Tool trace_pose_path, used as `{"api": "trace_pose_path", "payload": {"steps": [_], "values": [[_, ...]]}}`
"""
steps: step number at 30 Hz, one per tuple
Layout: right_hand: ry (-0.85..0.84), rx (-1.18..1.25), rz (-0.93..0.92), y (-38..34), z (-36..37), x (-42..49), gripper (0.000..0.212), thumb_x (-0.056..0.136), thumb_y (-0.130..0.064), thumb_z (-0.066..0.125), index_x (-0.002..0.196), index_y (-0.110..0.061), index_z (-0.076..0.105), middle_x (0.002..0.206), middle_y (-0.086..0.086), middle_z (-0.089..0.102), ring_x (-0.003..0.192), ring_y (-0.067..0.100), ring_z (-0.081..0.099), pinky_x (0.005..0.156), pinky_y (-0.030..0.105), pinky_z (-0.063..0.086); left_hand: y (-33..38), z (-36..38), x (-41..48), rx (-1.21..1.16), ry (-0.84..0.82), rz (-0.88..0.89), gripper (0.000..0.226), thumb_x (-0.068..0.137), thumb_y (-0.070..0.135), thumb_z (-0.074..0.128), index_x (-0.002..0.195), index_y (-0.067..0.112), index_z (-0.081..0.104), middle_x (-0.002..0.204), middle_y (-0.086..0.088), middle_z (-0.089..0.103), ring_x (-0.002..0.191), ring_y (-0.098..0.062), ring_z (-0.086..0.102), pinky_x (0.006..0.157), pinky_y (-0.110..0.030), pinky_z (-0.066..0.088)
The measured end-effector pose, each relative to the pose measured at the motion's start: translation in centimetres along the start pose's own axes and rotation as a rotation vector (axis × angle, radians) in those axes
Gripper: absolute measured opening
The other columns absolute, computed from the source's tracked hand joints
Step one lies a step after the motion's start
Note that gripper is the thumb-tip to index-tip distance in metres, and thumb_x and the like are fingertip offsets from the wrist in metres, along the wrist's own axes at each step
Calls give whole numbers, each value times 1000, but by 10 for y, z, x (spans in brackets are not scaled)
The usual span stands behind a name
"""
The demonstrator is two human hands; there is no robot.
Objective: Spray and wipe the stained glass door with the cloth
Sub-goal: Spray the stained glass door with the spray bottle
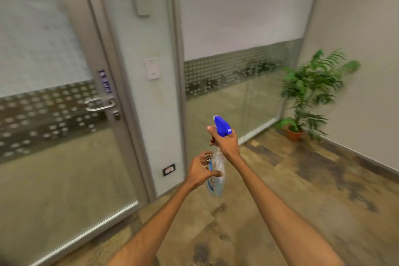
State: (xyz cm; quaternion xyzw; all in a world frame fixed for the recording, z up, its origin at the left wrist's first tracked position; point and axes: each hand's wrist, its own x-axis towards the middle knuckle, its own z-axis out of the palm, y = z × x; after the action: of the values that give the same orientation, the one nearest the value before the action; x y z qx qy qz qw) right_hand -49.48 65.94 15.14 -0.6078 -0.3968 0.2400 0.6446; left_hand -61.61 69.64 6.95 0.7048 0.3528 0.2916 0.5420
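Observation:
My right hand (225,142) grips the neck of a clear spray bottle (216,175) just under its blue trigger head (222,126). The bottle hangs upright in front of me, nozzle pointing up and left. My left hand (200,171) is beside the bottle's lower body, fingers spread and curled around it, thumb touching the front. The glass door (54,157) with frosted upper part, a dotted band and a metal handle (100,104) fills the left side. No cloth is in view.
A fixed glass panel (233,103) with the same dotted band stands right of a white pillar (146,93) carrying a switch and a low socket. A potted plant (306,95) sits in the far right corner by a beige wall. Patterned floor lies below.

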Motion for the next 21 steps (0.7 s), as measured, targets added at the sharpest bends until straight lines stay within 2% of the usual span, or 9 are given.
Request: {"api": "trace_pose_path", "payload": {"steps": [3, 6, 9, 13, 16, 19, 21], "values": [[-143, -73, -30, -13, 81, 5, 34, 82, -45, 74, 70, -15, 64, 60, 9, 59, 54, 18, 64, 63, 39, 55, -14, -71, -14, -8, 147, -9, 86, 52, 16, 96, 129, 10, 57, 122, -8, 69, 111, -22, 67, 98, -40, 55], [-209, -130, -83, -27, 161, 7, 50, 86, -49, 69, 67, -5, 55, 55, 13, 56, 49, 15, 69, 61, 33, 52, -24, -140, -25, -48, 278, -36, 78, 53, 6, 95, 121, 9, 59, 117, -10, 70, 108, -27, 67, 94, -38, 57], [-292, -137, -151, -42, 238, 1, 51, 89, -50, 65, 67, -6, 51, 52, 8, 52, 45, 14, 67, 59, 30, 50, -30, -206, -40, -42, 401, -51, 76, 53, 5, 95, 120, 12, 60, 114, -6, 71, 107, -23, 68, 91, -29, 57], [-389, -69, -243, -62, 329, -3, 42, 89, -45, 67, 76, -5, 59, 61, 14, 57, 50, 19, 65, 52, 27, 51, -34, -289, -59, -10, 519, -53, 81, 50, 12, 96, 123, 11, 60, 114, -6, 72, 108, -20, 69, 99, -39, 54], [-419, -58, -294, -75, 396, 0, 38, 85, -47, 69, 82, -10, 60, 78, 11, 58, 65, 21, 60, 61, 30, 49, -36, -347, -68, 16, 611, -56, 77, 50, 11, 94, 120, 14, 62, 113, -4, 72, 108, -20, 69, 98, -39, 55], [-458, -61, -343, -85, 462, 5, 39, 85, -52, 65, 83, -14, 56, 79, 4, 55, 66, 10, 50, 63, 28, 44, -40, -408, -73, 58, 683, -64, 79, 51, 12, 95, 122, 12, 61, 115, -5, 72, 109, -20, 68, 99, -41, 55], [-493, -29, -347, -93, 504, 9, 39, 85, -54, 64, 82, -15, 57, 77, 1, 55, 66, 11, 50, 64, 31, 45, -40, -446, -74, 100, 724, -57, 82, 52, 17, 95, 126, 14, 60, 119, -4, 70, 110, -18, 67, 100, -42, 54]]}}
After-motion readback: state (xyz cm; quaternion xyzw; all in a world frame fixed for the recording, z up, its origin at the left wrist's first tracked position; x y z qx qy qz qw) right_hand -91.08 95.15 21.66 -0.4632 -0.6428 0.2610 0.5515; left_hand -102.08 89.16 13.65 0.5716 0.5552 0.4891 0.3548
